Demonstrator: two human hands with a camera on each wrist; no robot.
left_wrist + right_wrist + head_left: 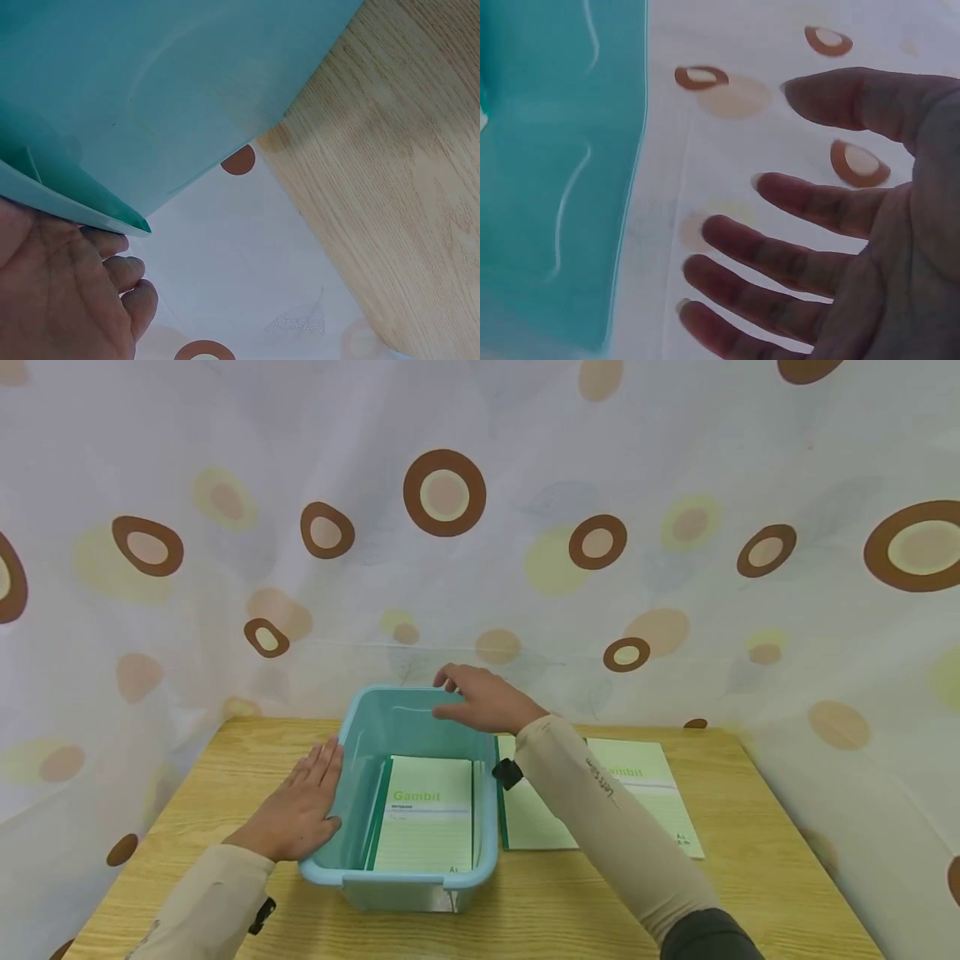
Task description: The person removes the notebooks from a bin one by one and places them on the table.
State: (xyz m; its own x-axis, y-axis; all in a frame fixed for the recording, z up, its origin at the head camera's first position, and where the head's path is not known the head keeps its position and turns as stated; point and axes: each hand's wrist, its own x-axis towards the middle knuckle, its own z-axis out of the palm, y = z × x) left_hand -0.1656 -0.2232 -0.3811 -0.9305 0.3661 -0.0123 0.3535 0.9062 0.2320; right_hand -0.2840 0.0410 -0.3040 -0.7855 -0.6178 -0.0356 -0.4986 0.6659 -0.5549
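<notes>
A light blue plastic bin (420, 733) stands on the table with a green-spined notebook (425, 839) lying inside it. My left hand (300, 802) rests on the bin's left rim, its fingers straight; in the left wrist view the palm (60, 300) lies against the rim's underside. Over the bin's far right corner hovers my right hand (487, 697), thumb and fingers spread apart, with nothing between them. The right wrist view shows those fingers (772, 255) loosely extended beside the bin wall (555, 187).
To the right of the bin lie two more notebooks, one (528, 818) close to the bin and another (645, 777) farther right, partly behind my right forearm. A wooden table (757, 877) bears everything. A patterned cloth (525, 468) hangs behind and at both sides.
</notes>
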